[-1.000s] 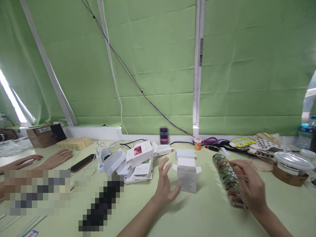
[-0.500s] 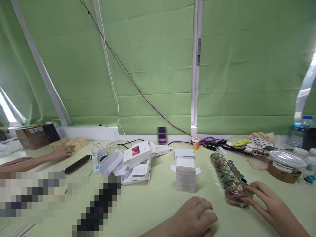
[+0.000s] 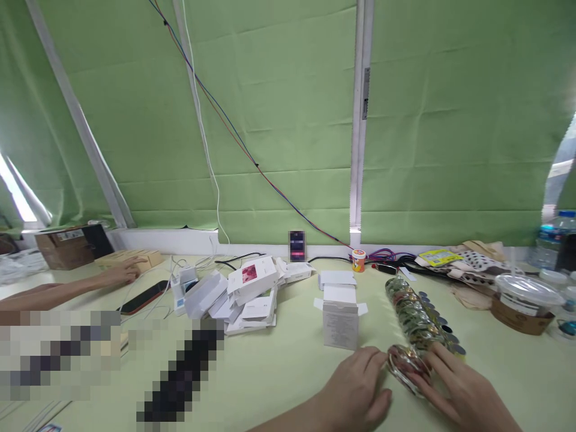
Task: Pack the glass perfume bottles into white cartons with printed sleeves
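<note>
A round, clear-wrapped packet with reddish contents [image 3: 405,367] is tilted on the table between my hands. My right hand [image 3: 459,387] grips it from the right, fingers on its edge. My left hand [image 3: 353,387] is at its left side with bent fingers and the thumb apart; the fingertips reach the packet's edge, and whether they touch is unclear. Behind it runs a row of similar shiny wrapped packets [image 3: 410,312], greenish and reddish. Small dark discs [image 3: 446,329] lie along the row's right side. An upright white box [image 3: 341,324] stands left of the row, flaps spread.
White cartons [image 3: 252,279] lie heaped left of centre. A phone [image 3: 297,246] leans at the wall beside an orange-and-white tub [image 3: 358,261]. A lidded plastic bowl [image 3: 526,294] sits at right. Another person's hand [image 3: 128,270] rests on a yellowish box at far left.
My right hand has drawn the front packet away from the row, leftward toward my left hand, and tilted it. My left hand has shifted slightly left and up.
</note>
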Action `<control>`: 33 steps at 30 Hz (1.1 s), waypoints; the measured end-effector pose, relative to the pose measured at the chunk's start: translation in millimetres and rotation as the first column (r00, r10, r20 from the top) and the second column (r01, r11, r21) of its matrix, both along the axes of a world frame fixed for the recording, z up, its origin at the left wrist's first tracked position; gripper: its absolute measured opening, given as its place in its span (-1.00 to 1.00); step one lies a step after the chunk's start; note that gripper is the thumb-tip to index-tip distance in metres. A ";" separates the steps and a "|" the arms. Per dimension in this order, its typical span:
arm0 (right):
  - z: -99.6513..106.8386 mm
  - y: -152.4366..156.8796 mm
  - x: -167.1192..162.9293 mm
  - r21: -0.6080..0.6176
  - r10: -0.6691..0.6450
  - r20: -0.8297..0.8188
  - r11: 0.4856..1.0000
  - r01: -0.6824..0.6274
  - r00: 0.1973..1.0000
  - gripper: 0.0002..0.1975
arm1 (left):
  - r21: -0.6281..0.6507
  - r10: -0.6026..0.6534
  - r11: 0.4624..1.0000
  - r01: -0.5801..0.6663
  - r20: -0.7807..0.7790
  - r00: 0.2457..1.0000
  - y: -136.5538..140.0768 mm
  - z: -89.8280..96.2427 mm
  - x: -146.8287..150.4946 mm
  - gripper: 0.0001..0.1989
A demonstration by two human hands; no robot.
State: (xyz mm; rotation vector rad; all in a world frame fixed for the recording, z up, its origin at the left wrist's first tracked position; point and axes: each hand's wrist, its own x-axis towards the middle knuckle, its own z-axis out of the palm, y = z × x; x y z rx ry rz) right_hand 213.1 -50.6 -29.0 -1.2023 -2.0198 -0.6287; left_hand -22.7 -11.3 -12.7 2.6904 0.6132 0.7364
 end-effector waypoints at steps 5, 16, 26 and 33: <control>2.2 0.8 -9.7 0.000 -0.007 0.072 1.000 0.007 0.997 -0.54 | -0.004 0.052 0.999 -0.051 0.105 0.993 -0.9 -5.2 5.8 -0.38; -17.2 -5.8 30.2 0.130 -0.147 0.272 0.985 0.115 0.951 -0.56 | -0.516 0.723 0.691 -0.507 0.466 0.510 18.5 9.9 -10.2 0.01; -21.6 -5.7 26.0 0.146 -0.266 0.424 0.963 0.225 0.866 -0.59 | -0.772 0.705 0.635 -0.011 0.574 0.418 55.8 4.4 3.1 -0.19; -28.0 -3.4 35.1 0.104 -0.224 0.353 0.974 0.200 0.908 -0.49 | -0.662 0.417 0.040 0.749 0.692 0.589 66.4 15.1 -38.2 -0.37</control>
